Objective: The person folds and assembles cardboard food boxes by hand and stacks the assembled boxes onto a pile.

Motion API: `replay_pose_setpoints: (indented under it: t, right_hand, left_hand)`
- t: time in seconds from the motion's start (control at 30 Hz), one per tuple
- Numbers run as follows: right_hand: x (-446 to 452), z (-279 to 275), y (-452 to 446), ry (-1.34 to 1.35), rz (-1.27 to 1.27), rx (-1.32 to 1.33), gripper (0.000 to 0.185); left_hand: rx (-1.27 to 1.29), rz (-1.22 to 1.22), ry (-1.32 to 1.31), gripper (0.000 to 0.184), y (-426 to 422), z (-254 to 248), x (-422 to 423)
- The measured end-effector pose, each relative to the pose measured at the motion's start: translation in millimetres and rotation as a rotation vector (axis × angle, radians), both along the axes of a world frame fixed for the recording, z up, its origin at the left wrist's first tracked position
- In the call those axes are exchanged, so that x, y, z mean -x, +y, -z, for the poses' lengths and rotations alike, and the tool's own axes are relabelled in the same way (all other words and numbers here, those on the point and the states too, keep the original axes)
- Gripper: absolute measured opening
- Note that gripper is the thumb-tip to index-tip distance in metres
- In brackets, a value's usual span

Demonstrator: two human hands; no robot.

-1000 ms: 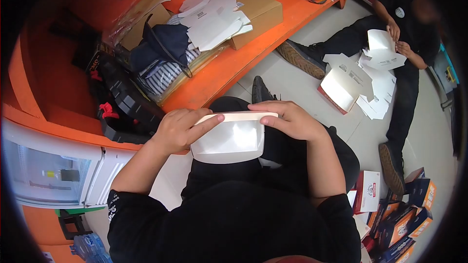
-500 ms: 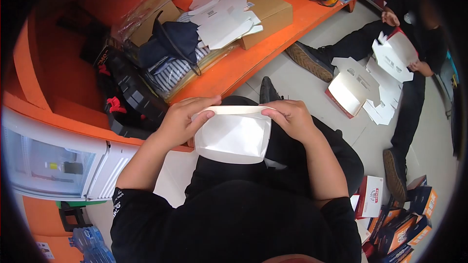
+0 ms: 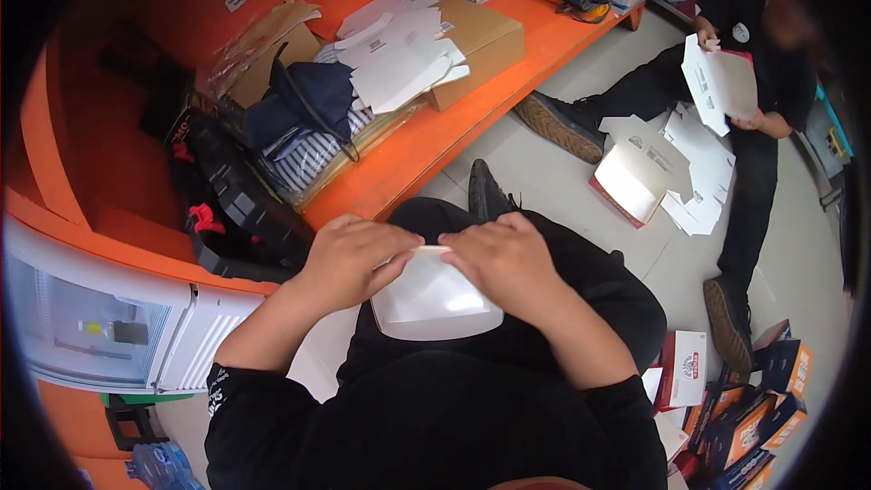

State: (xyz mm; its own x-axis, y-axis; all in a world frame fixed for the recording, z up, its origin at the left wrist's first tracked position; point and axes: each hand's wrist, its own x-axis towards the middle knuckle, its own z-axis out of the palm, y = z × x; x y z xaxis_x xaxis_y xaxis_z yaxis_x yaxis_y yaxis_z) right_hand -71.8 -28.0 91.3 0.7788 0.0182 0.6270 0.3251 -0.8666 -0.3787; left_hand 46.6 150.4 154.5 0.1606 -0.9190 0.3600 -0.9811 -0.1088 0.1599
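A small white cardboard box (image 3: 434,301) with a glossy inside rests over my lap, its hollow facing up toward me. My left hand (image 3: 356,259) pinches the far rim near its left corner, thumb inside and fingers over the outer edge. On the same rim, further right, my right hand (image 3: 499,261) grips with the thumb inside and the fingers bent over the top. Both hands hide most of that far edge, and the fingertips of the two hands are close together. The box's outside is hidden from view.
On an orange shelf (image 3: 426,150) lie flat white cartons (image 3: 399,50), a brown cardboard box (image 3: 481,41) and a navy cloth bag (image 3: 295,104). Across the floor, a person (image 3: 762,63) holds an unfolded carton (image 3: 721,82). An open carton (image 3: 635,172) and printed boxes (image 3: 739,426) lie nearby.
My hands have moved closer together along the far rim, and the box sits lower in view. The other person's carton has been turned and raised. My view has shifted slightly.
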Motion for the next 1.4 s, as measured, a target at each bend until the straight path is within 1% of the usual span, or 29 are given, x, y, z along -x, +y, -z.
replay_pose_setpoints:
  t: [0.07, 0.1, 0.2, 0.27, 0.3, 0.4, 0.43, 0.47, 0.5, 0.53, 0.57, 0.67, 0.7, 0.8, 0.83, 0.93, 1.07, 1.1, 1.17, 1.23, 1.27, 1.33, 1.37, 1.4]
  right_hand:
    - [-1, 4, 5, -0.044, 0.027, 0.032, 0.01]
    - [-1, 4, 5, -0.064, 0.034, 0.043, 0.01]
    - [0, 3, 4, -0.092, 0.054, 0.077, 0.01]
    - [0, 6, 5, -0.064, 0.047, 0.097, 0.01]
    - [-1, 7, 4, -0.087, 0.071, 0.149, 0.01]
    - [2, 0, 1, -0.034, 0.069, 0.158, 0.004]
    - [0, 1, -4, -0.085, 0.089, 0.105, 0.004]
    - [-1, 1, -12, -0.135, 0.107, 0.052, 0.005]
    - [2, -1, -21, -0.029, 0.125, 0.016, 0.008]
    - [2, 1, -28, -0.023, 0.148, 0.012, 0.008]
    - [0, 3, -33, -0.016, 0.153, 0.0, 0.008]
    - [-8, 15, -29, -0.039, 0.137, -0.026, 0.009]
    - [-13, 17, -27, -0.062, 0.13, -0.029, 0.009]
    - [-18, 21, -34, -0.069, 0.153, -0.105, 0.016]
    - [-14, 14, -37, 0.014, 0.164, -0.152, 0.018]
    - [-17, 21, -44, 0.114, 0.194, -0.284, 0.016]
    - [-22, 24, -38, 0.0, 0.169, -0.241, 0.016]
    - [-24, 26, -38, -0.045, 0.159, -0.18, 0.015]
    - [-28, 33, -38, -0.136, 0.131, -0.061, 0.015]
    - [-34, 42, -38, -0.156, 0.087, -0.021, 0.014]
    - [-36, 48, -38, -0.167, 0.068, -0.001, 0.013]
    - [-42, 69, -35, -0.093, 0.044, -0.021, 0.015]
    - [-44, 78, -33, -0.055, 0.04, -0.032, 0.015]
    - [-45, 84, -29, -0.024, 0.026, -0.103, 0.016]
  left_hand:
    - [-0.023, 0.036, -0.036, 0.013, -3, 1, 3]
    - [-0.008, 0.04, -0.104, 0.013, -3, 5, 0]
    - [0.03, 0.064, -0.205, 0.015, -4, 8, 2]
    - [0.057, 0.084, -0.241, 0.015, -6, 11, 4]
    - [0.07, 0.089, -0.258, 0.016, -7, 12, 3]
    - [0.055, 0.112, -0.296, 0.016, -7, -1, -3]
    - [0.048, 0.092, -0.317, 0.013, -4, -6, -8]
    - [0.061, 0.067, -0.305, 0.012, -1, -9, -15]
    - [0.073, 0.04, -0.292, 0.011, 3, -12, -22]
    - [0.083, 0.014, -0.28, 0.01, 4, -14, -28]
    - [0.069, -0.012, -0.189, 0.008, 4, -16, -30]
    - [0.014, -0.059, -0.035, 0.009, 12, -5, -48]
    - [0.034, -0.072, -0.038, 0.009, 14, -4, -49]
    - [0.042, -0.11, -0.033, 0.013, 19, -1, -53]
    - [0.061, -0.141, -0.001, 0.016, 22, 2, -55]
    - [0.09, -0.241, 0.095, 0.026, 28, 12, -59]
    - [-0.001, -0.443, 0.306, 0.038, 37, 12, -57]
    - [-0.034, -0.507, 0.371, 0.041, 41, 11, -57]
    - [0.036, -0.427, 0.13, 0.046, 50, 18, -57]
    - [0.114, -0.351, -0.062, 0.054, 61, 32, -55]
    - [0.13, -0.37, -0.002, 0.052, 66, 42, -50]
    - [0.16, -0.387, 0.086, 0.049, 77, 71, -50]
    - [0.117, -0.368, 0.175, 0.044, 84, 81, -50]
    - [0.149, -0.445, 0.29, 0.042, 85, 89, -48]
